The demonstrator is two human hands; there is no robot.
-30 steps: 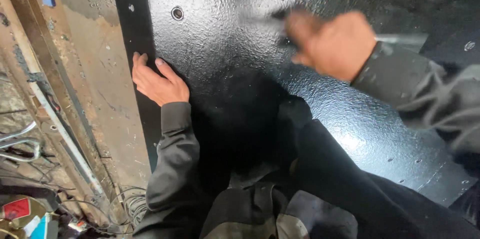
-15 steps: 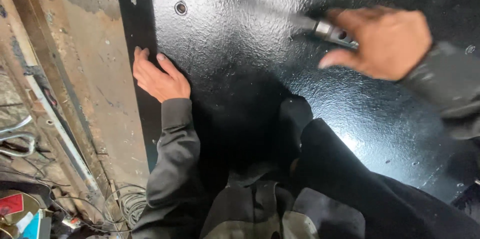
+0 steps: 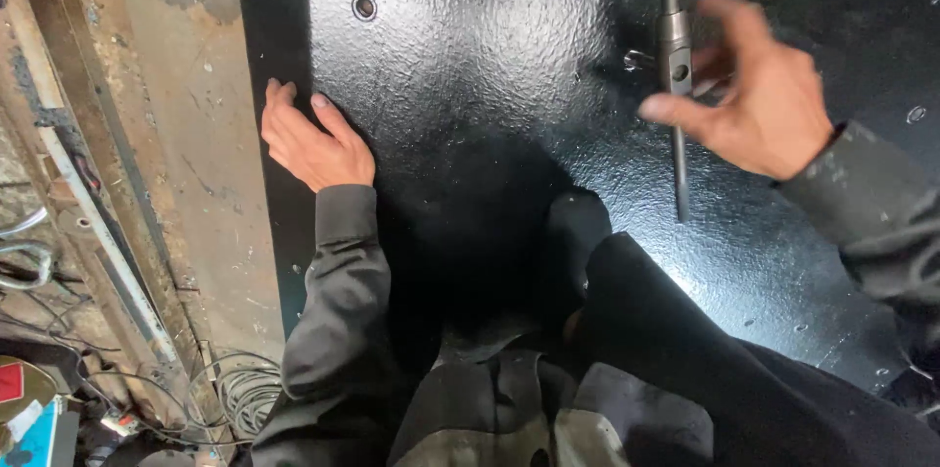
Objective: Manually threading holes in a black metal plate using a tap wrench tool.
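The right hand (image 3: 769, 100) pinches a metal rod (image 3: 675, 85) loosely near the plate's (image 3: 470, 56) top right corner, the left hand (image 3: 313, 139) lies spread flat at its left edge; the rod may slip and scratch the paint.

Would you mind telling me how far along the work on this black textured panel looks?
Done: the glossy black textured metal panel already has round holes, one near its left edge. In hand: the right hand grips a slim grey metal T-handle tool; the left hand lies flat on the panel. What remains cannot be told.
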